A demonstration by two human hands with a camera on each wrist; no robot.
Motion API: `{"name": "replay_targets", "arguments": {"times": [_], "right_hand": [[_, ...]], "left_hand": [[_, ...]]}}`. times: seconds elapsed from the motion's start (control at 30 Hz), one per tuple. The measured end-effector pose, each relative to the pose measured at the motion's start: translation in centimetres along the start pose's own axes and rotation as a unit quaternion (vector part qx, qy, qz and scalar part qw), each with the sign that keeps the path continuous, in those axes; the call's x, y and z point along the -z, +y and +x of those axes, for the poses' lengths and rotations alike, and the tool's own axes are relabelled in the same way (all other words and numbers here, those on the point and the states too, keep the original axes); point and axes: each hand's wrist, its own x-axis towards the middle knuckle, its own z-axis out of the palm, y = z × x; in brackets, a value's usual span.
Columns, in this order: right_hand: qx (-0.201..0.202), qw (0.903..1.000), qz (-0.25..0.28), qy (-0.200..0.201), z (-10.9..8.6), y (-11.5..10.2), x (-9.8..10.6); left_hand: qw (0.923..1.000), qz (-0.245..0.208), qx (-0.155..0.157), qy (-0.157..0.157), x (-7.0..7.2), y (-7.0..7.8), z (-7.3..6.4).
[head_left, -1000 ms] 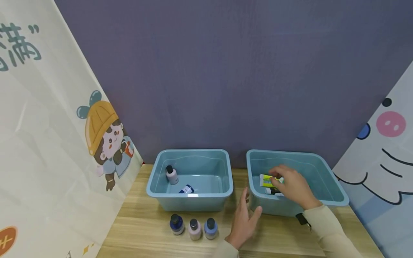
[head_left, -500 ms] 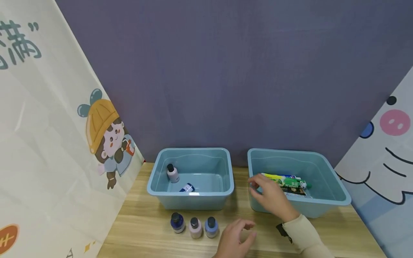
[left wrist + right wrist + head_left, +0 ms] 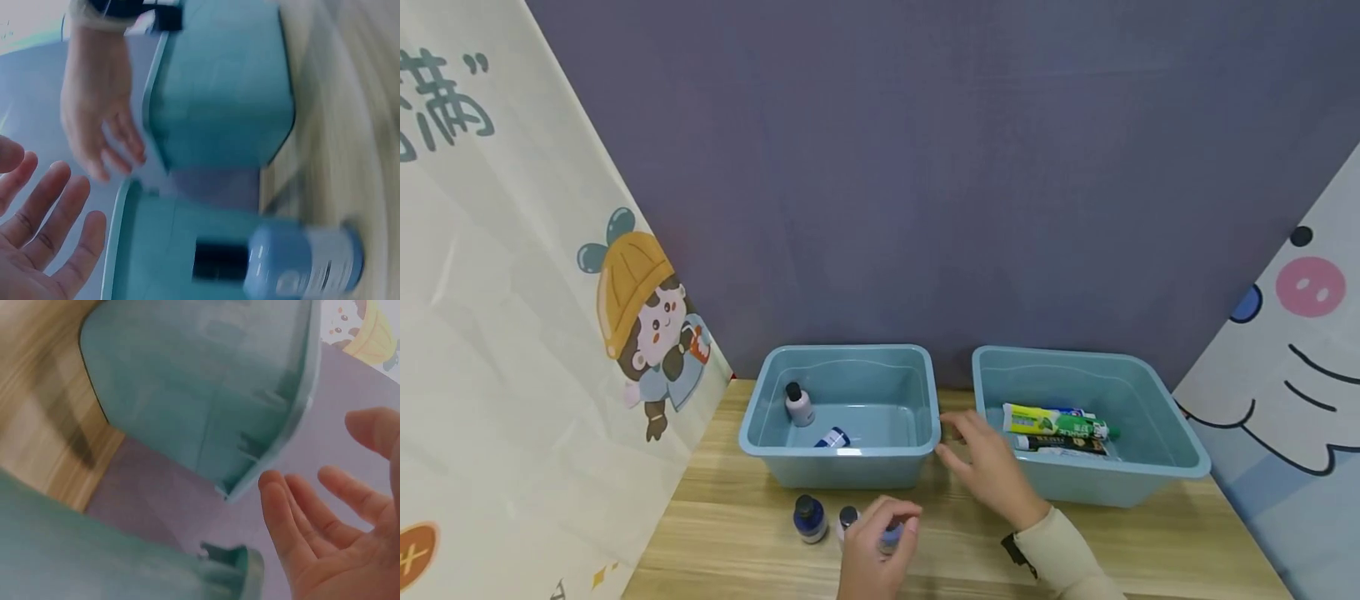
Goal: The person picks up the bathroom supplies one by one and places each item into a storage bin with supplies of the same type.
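Light blue bottle: upright on the wooden table, in front of the left bin; rightmost of 3 in a row, partly masked in the head view by the left hand.
Left-hand fingers: loosely bent, thumb apart, grasping nothing; left wrist view shows a gap to the bottle.
Right hand: by the left bin's right rim; fingers relaxed, nothing held. Rim contact: cannot tell.
Row neighbours: pale pink bottle, just beside and half hidden; dark blue bottle, at the left end.
Bottle weight: probably light to moderate; fill level not visible.
Bottle stiffness: likely firm plastic or glass, can't tell which; if glass, fragile in a drop.
Bottle surface: glossy shoulder, so probably slippery; the pale label may give better friction.
Best hold: thumb and 2 or 3 fingers round the body, below the shoulder. The black cap is narrower and, if loose, a poor lifting point.
Hazard: tall, narrow shape; a sideways knock could tip it into the pale pink bottle.
Right bin: toothpaste-like tubes lying inside, probably softer to squeeze.
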Motion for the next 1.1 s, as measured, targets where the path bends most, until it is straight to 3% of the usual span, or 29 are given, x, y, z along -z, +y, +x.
{"name": "replay_targets", "arguments": {"times": [0.23,0.4,0.5,0.63,0.73,0.87,0.97,1.1], "right_hand": [[-0.044,0.9986,0.021,0.021,-0.5,0.3,-2.0],[-0.060,0.9964,0.048,0.036,-0.5,0.5,-3.8],[-0.067,0.9938,0.081,0.035,-0.3,0.5,-4.9],[-0.086,0.9876,0.128,0.029,-0.1,0.5,-6.0],[-0.111,0.9787,0.170,0.031,-0.1,0.6,-6.5],[-0.151,0.9580,0.243,0.019,-0.2,0.6,-7.1],[-0.176,0.9404,0.291,0.013,-0.4,0.5,-7.6],[-0.191,0.9264,0.324,0.020,-0.8,0.4,-8.1]], "left_hand": [[0.9926,0.050,0.101,0.045,3.0,-1.6,0.6],[0.9775,0.111,0.162,0.076,5.1,-3.1,0.6],[0.9670,0.152,0.178,0.099,6.3,-4.0,0.5],[0.9570,0.199,0.175,0.119,7.7,-5.0,0.2],[0.9518,0.222,0.178,0.115,8.2,-5.8,-0.1],[0.9433,0.238,0.207,0.105,8.7,-6.8,-0.6],[0.9345,0.242,0.246,0.087,8.9,-7.4,-1.2],[0.9191,0.240,0.308,0.051,9.0,-8.0,-2.3]]}}
